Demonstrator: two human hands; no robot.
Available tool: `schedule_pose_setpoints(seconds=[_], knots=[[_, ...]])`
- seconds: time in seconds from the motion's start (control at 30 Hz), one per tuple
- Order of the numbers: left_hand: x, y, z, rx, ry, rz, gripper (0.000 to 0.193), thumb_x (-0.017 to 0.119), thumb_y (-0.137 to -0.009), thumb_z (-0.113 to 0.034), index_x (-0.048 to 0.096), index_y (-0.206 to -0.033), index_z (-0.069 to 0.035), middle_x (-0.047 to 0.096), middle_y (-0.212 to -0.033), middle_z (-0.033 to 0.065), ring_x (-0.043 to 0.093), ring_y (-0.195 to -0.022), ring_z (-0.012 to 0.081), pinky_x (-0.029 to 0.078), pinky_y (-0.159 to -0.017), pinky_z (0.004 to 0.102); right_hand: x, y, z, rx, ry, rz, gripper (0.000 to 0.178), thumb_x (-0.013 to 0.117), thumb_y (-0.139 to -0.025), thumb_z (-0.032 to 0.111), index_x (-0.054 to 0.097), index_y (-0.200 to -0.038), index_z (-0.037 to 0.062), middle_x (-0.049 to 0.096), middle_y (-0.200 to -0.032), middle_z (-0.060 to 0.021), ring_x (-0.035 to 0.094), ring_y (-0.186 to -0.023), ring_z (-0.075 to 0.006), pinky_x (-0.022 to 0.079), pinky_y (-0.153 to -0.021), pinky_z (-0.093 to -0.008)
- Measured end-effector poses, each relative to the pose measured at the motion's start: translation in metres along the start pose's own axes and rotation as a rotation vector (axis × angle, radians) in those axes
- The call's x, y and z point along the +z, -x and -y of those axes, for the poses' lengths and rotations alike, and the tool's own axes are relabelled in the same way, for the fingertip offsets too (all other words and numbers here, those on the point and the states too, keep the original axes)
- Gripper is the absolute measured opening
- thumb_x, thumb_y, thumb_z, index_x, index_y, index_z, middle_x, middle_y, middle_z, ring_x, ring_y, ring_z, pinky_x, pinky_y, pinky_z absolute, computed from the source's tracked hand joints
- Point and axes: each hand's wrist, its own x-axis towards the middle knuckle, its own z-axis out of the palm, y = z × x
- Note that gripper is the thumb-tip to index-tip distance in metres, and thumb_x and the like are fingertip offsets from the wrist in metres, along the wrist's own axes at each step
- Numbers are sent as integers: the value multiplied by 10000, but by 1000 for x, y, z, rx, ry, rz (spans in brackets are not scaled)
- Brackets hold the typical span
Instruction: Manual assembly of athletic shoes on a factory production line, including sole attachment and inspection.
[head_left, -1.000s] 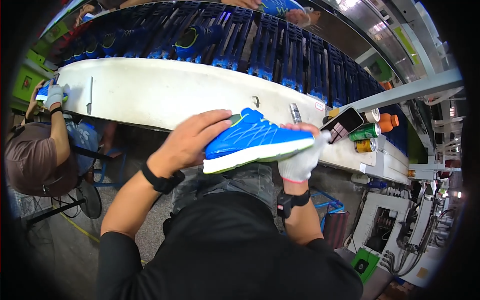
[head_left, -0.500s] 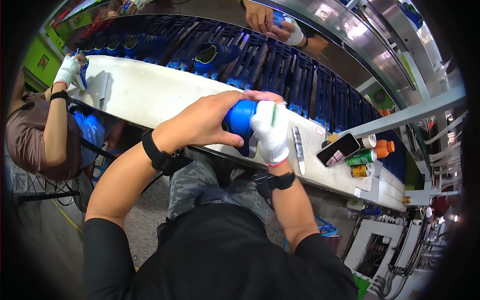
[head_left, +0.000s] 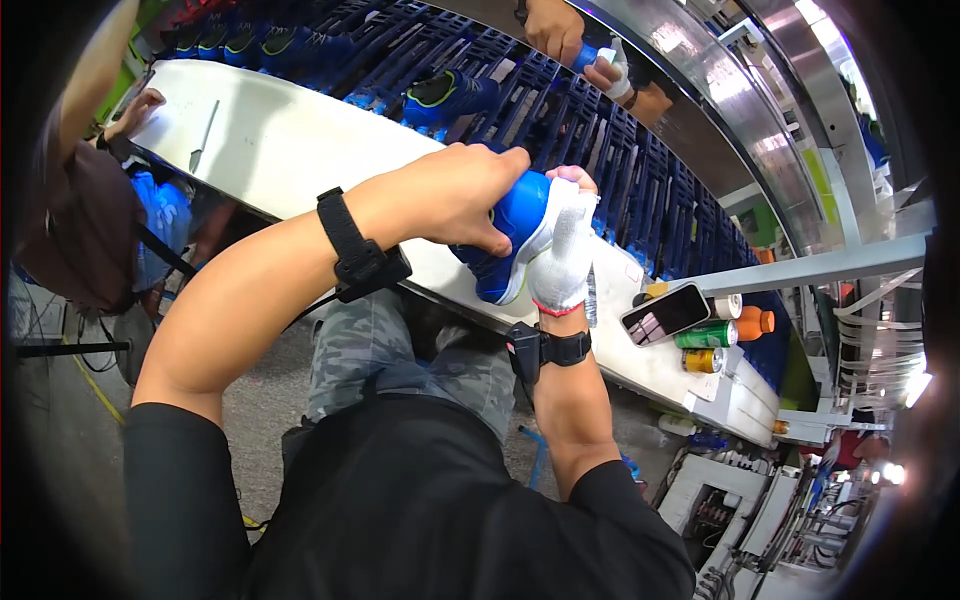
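Note:
A blue sports shoe [head_left: 520, 215] with a white sole is held between my two hands above the white bench top. My bare left hand [head_left: 465, 195] grips it from the left, the thumb across its side. On the sole side, my right hand [head_left: 562, 245] in a white knit glove with bare fingertips clasps the shoe. The sole's edge shows beside the glove, while the shoe's far part is hidden by my hands. A silver-wrapped tool [head_left: 591, 298] lies on the bench, partly covered by my right wrist.
Behind the white bench [head_left: 290, 130] runs a dark blue slatted conveyor [head_left: 560, 125] carrying another blue shoe [head_left: 450, 98]. At right lie a phone [head_left: 665, 314], a green can [head_left: 706, 335], a yellow can [head_left: 703, 360] and an orange bottle [head_left: 755, 323]. A co-worker's hand [head_left: 135, 115] is at the far left.
The shoe has turned in my hands, so more of its white sole shows. At the left, the co-worker's gloved hand and shoe have left view, and a bare hand shows by the bench.

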Motion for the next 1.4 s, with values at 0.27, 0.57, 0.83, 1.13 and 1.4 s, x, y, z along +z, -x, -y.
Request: schedule_pose_setpoints(seconds=[0.27,0.57,0.83,1.13,1.4], knots=[[15,-16,-38,301,-152,-50,637,971,-736,-218,583,-1175,32,746,-973,255,766,-935,438,600,-814,519,-23,19,34,93,-75,-113,829,557,-1089,678,435,-1560,7,624,-1424,-121,631,-1337,-283,490,-1180,-450],[18,-51,-44,327,-214,-4,719,953,-710,-216,622,-1298,34,785,-997,236,785,-933,435,632,-827,494,-50,2,34,130,200,-154,532,375,-1198,369,537,-1529,-15,637,-1469,-149,629,-1349,-256,491,-1171,-416],[-4,-47,-29,283,-329,103,800,958,-751,-325,601,-1422,-76,655,-1262,215,746,-1037,466,619,-873,529,-25,19,2,76,-165,-414,693,377,-1177,576,514,-1534,-2,597,-1476,-165,613,-1340,-260,491,-1164,-424],[-7,47,-11,239,-2,-69,810,971,-689,-282,612,-1365,-13,617,-1344,190,658,-1233,430,554,-1061,483,-4,85,-58,-180,662,-63,1005,1043,-677,374,527,-1478,54,684,-1312,-193,741,-1103,-352,621,-947,-454],[30,92,27,164,12,-250,707,1014,-653,-230,710,-1265,-45,661,-1268,164,696,-1161,366,602,-973,446,-1,84,-69,-271,560,81,933,949,-783,590,627,-1438,8,752,-1329,-265,795,-1057,-401,639,-909,-440]])
